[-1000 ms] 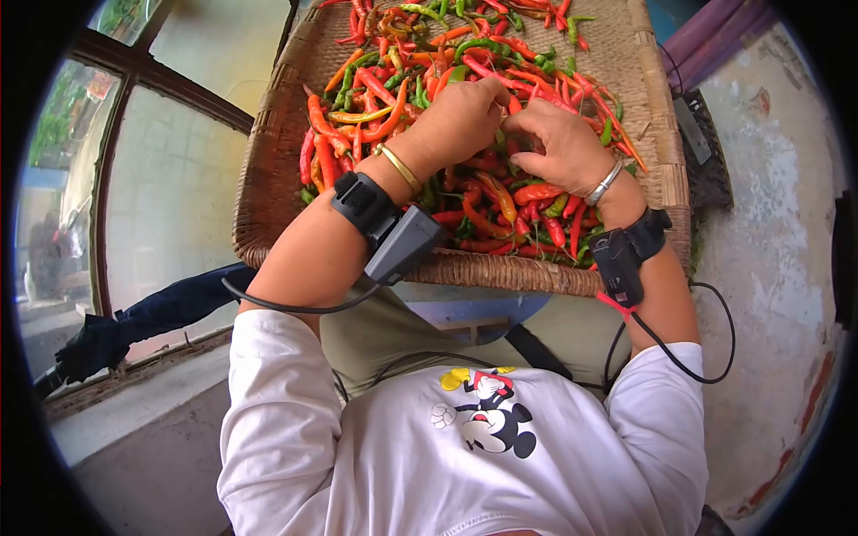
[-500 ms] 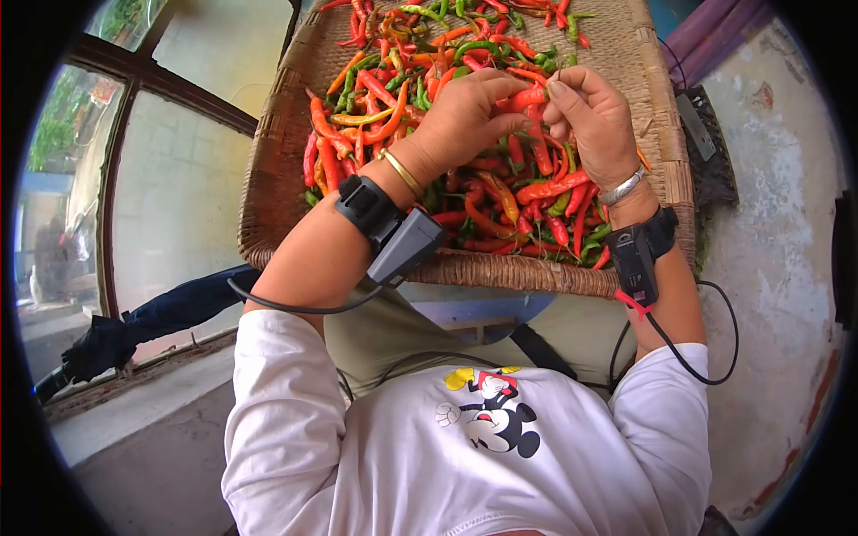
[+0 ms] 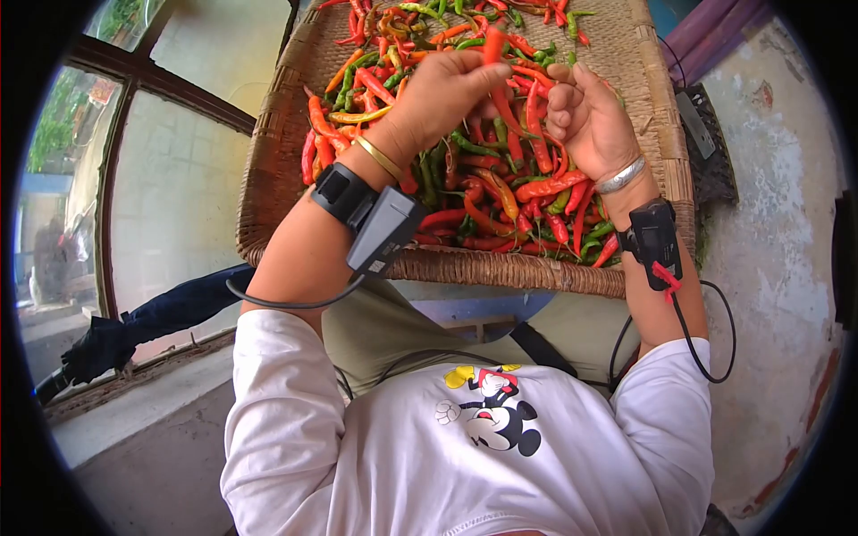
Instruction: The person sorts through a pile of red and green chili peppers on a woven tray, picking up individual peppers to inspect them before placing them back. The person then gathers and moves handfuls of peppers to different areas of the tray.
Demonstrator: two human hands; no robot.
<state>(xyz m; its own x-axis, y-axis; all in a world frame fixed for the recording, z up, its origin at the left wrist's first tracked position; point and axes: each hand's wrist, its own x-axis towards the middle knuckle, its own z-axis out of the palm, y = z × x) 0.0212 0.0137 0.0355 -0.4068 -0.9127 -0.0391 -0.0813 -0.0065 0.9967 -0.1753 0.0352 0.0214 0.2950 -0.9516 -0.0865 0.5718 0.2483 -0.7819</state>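
Head view: the left hand point(image 3: 442, 89) pinches a red chilli point(image 3: 496, 45) between thumb and fingers, above the woven basket point(image 3: 500, 268) heaped with chillies point(image 3: 500, 192). The right hand point(image 3: 594, 121) curls just beside it, and I cannot tell whether it grips anything. The shirt point(image 3: 402, 464) bears a cartoon mouse print point(image 3: 490, 413).

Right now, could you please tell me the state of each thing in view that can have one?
Left hand: shut, pinching red chili upright.
Right hand: curled shut on hanging chilies.
Woven tray: filled with chilies.
Chili pile: loose, mixed red, orange and green.
Left wrist device: strapped on, cable attached.
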